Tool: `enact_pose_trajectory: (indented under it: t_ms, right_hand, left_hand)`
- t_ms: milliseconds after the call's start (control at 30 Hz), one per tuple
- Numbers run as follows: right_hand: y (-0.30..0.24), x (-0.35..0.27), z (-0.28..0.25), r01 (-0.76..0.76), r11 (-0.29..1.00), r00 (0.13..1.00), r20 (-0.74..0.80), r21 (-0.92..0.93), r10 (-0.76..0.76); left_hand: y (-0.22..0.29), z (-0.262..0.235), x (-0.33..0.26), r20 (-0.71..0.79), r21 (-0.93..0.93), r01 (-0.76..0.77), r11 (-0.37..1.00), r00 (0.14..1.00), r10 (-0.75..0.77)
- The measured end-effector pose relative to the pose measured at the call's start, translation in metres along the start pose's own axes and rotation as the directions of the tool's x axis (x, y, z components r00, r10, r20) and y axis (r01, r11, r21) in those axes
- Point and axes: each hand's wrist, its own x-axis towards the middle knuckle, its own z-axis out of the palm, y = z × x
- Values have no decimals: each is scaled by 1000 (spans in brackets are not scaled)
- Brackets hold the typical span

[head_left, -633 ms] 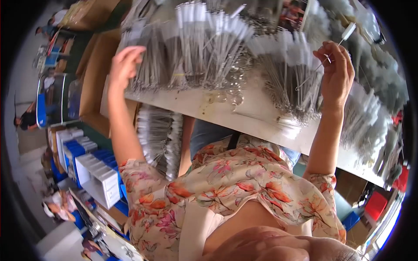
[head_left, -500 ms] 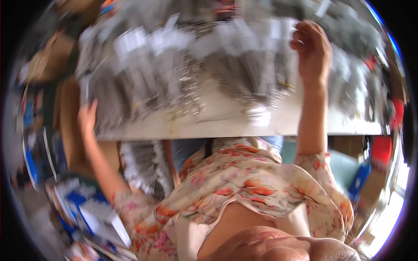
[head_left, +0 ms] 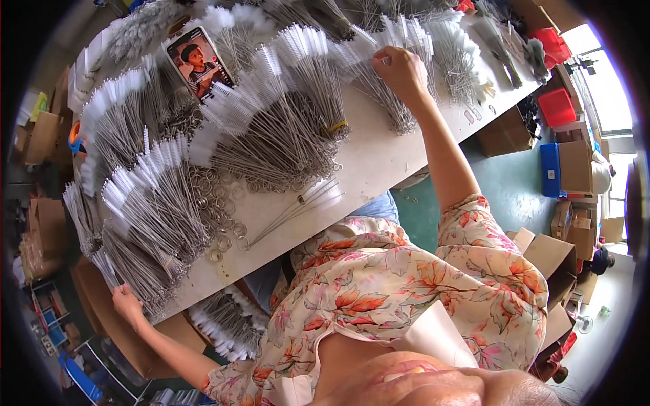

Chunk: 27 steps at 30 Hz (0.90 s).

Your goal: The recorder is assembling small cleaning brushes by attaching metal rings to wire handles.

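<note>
At the table's left end my left hand is closed on a thin wire brush with white bristles, beside a pile of similar brushes. My right hand reaches over the far middle of the table, its fingers pinched together among the white tips of a brush bundle. Whether a brush is between those fingers I cannot make out. Many wire-stemmed brushes lie fanned in the middle, and a bundle with a yellow tie lies behind them. Loose metal rings are scattered between the piles.
A phone with a lit screen leans among the brushes. A few single brushes lie at the front edge of the white table. Orange-handled scissors are at the far left. Cardboard boxes and a blue crate stand right.
The view has turned and sharpened, so the table now slants up to the right. My right hand's fingers have drawn together at the brush tips; my left hand stays by the left pile.
</note>
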Motion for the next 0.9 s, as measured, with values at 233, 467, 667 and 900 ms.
enact_pose_trajectory:
  t_ms: [233,467,667,900]
  right_hand:
    - [7,7,-2,-114,990,989,88,-87,121]
    - [30,33,-27,-99,844,965,-156,527,211]
    - [123,88,-95,-170,910,879,-358,379,314]
    - [211,107,-54,-328,879,915,113,-347,387]
  left_hand:
    - [27,-16,-5,24,140,-10,990,1000,7]
    - [47,-29,-11,-27,61,-57,997,998,58]
    - [28,-17,5,-334,-181,-152,972,939,85]
    - [76,-12,-20,-380,-369,-242,897,920,92]
